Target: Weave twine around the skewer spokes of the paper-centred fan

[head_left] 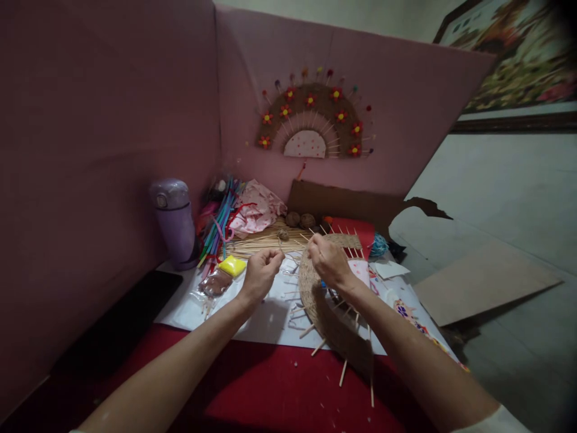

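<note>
My left hand (264,273) is closed in a pinch over the white sheet, with a thin strand of twine (291,258) at its fingertips. A curved fan-shaped piece (311,288), a twine-woven band with wooden sticks poking out along its edges, stands to the right of that hand. At its upper part my right hand (329,261) is closed, fingertips by the sticks; exactly what they pinch is hidden. Behind the fingers lies a small ball of twine (283,234). Partly covered by my right hand is dotted pink-white fabric (359,269) inside the curve.
A purple bottle (175,225), pipe cleaners (223,219), crumpled dotted cloth (256,207) and a yellow packet (232,265) are on the left. Loose sticks (247,246) and brown twine balls (300,220) lie behind. A flowered fan decoration (311,111) hangs on the pink panel.
</note>
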Tool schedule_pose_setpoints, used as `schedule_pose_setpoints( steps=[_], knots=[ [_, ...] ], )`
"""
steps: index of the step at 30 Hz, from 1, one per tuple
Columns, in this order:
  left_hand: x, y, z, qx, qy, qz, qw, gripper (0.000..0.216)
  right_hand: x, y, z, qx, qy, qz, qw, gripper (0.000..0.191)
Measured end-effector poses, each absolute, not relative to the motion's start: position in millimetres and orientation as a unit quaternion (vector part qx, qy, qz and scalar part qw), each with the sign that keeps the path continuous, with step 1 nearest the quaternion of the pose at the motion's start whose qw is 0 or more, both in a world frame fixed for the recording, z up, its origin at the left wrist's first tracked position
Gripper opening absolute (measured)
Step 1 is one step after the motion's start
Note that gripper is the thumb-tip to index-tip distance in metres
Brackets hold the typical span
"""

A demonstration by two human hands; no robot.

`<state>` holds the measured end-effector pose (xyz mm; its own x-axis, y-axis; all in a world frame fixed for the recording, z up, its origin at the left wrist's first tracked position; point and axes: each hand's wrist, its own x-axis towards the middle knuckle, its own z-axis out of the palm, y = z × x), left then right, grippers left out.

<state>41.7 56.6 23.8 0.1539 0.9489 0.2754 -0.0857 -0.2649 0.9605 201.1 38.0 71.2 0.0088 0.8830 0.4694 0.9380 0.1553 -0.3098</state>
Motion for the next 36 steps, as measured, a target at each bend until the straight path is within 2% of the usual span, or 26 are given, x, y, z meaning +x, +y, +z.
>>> schedule_pose_setpoints(
  steps=[2,4,7,9,10,12,14,16,17,19,21,23,25,27,32,36],
  knots=[
    [40.4,58.8,24.5,0.576,0.383,0.534,0.486,0.022,185.6,22.5,75.2,-0.606,-0.741,0.002,0.290,0.027],
    [39.2,61.4,23.8,0.575,0.388,0.538,0.479,0.024,170.8,2.9,80.2,-0.545,-0.789,0.105,0.262,0.030],
    [38.8,64.6,21.1,0.582,0.389,0.542,0.465,0.026,155.3,-32.0,88.3,-0.453,-0.847,0.250,0.124,0.027],
    [39.3,65.5,19.4,0.591,0.390,0.541,0.455,0.026,148.5,-55.0,91.8,-0.378,-0.867,0.325,0.012,0.014],
    [39.6,65.7,18.6,0.596,0.391,0.539,0.449,0.026,145.5,-65.2,92.5,-0.336,-0.879,0.337,-0.024,0.004],
    [39.8,66.3,17.1,0.604,0.397,0.537,0.434,0.026,140.3,-81.5,91.3,-0.278,-0.904,0.316,-0.077,0.015],
    [38.7,68.4,15.1,0.606,0.414,0.539,0.414,0.026,138.3,-90.8,87.6,-0.281,-0.916,0.270,-0.095,0.014],
    [36.2,72.6,12.3,0.602,0.437,0.544,0.389,0.024,144.3,-91.2,83.1,-0.357,-0.909,0.206,-0.064,0.008],
    [34.5,75.5,10.5,0.600,0.449,0.546,0.375,0.023,151.9,-87.7,80.9,-0.419,-0.892,0.169,-0.023,0.016],
    [30.3,82.5,6.8,0.595,0.470,0.551,0.348,0.021,177.4,-73.8,76.9,-0.521,-0.841,0.110,0.100,0.025],
    [25.7,90.2,3.1,0.588,0.488,0.558,0.322,0.019,215.0,-53.4,72.1,-0.597,-0.768,0.086,0.216,0.024],
    [21.6,97.8,-0.7,0.578,0.504,0.568,0.297,0.018,257.7,-32.4,64.0,-0.685,-0.666,0.027,0.294,0.017],
    [18.5,104.6,-4.4,0.569,0.517,0.576,0.278,0.018,296.0,-15.6,51.4,-0.787,-0.555,-0.017,0.268,0.023],
    [16.6,109.8,-7.9,0.565,0.525,0.577,0.267,0.018,322.4,-4.8,35.4,-0.833,-0.493,0.004,0.252,0.033],
    [15.6,112.5,-11.2,0.578,0.537,0.564,0.246,0.018,338.1,7.3,5.8,-0.850,-0.461,0.026,0.254,0.042],
    [17.1,103.9,-5.2,0.600,0.539,0.546,0.227,0.018,330.2,10.0,11.4,-0.859,-0.441,0.002,0.259,0.058]
  ],
)
